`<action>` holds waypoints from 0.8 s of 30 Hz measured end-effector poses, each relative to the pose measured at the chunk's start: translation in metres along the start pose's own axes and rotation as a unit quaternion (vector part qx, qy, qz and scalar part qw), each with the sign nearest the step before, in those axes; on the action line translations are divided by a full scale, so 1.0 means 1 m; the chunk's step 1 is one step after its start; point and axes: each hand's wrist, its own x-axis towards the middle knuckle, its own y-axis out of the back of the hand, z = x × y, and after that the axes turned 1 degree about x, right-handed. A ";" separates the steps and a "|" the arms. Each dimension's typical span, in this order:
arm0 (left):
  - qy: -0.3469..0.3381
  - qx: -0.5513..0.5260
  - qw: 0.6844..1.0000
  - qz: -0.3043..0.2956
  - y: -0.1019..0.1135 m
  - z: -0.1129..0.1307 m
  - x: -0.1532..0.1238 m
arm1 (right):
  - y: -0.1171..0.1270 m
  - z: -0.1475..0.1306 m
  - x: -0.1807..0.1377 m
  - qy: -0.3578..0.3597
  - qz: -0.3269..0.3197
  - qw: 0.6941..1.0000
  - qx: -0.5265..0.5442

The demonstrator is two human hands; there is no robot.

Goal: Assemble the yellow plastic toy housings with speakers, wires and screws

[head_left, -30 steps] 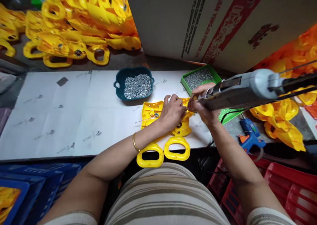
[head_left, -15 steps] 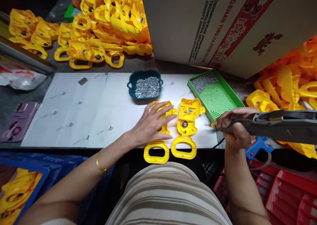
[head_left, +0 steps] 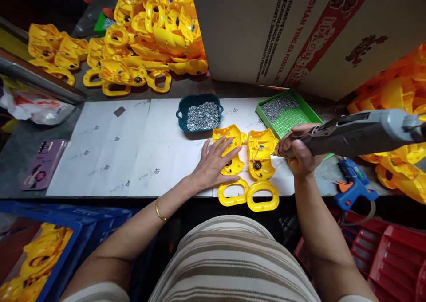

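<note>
Head view: your left hand (head_left: 214, 164) lies flat, fingers spread and released, pressing on the left yellow shell (head_left: 230, 135). Your right hand (head_left: 297, 153) is clenched around the electric screwdriver (head_left: 359, 131), its tip at the right edge of the right yellow shell (head_left: 261, 155); I cannot tell if it makes contact. Both shells sit side by side at the tabletop's near edge, handle loops overhanging it. Teal screw bowl (head_left: 181, 115) is just behind them, the green tray (head_left: 311, 112) toward the far right corner. Blue glue gun (head_left: 353, 184) is at the right end.
</note>
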 end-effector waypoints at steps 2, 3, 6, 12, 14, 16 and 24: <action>-0.023 0.033 0.998 0.040 0.001 0.007 0.001 | -0.002 -0.002 0.001 -0.008 0.015 1.000 -0.008; -0.043 0.047 0.997 0.054 0.002 0.011 0.002 | -0.002 -0.003 0.001 -0.008 0.020 1.000 -0.008; -0.096 0.069 0.992 0.052 0.001 0.022 0.008 | -0.001 -0.012 0.000 0.006 0.014 1.000 0.005; -0.105 0.075 0.992 0.009 -0.008 0.029 0.012 | 0.011 -0.044 -0.011 0.040 -0.011 0.999 0.021; -0.125 0.071 0.989 0.028 -0.008 0.023 0.012 | 0.017 -0.053 -0.016 0.070 -0.014 0.997 0.019; -0.121 0.055 0.988 0.083 -0.002 0.007 0.015 | 0.024 -0.060 -0.022 0.063 -0.017 0.998 0.014; 0.199 0.016 0.980 0.010 0.052 -0.109 0.063 | 0.058 -0.068 -0.044 0.000 -0.084 0.996 -0.029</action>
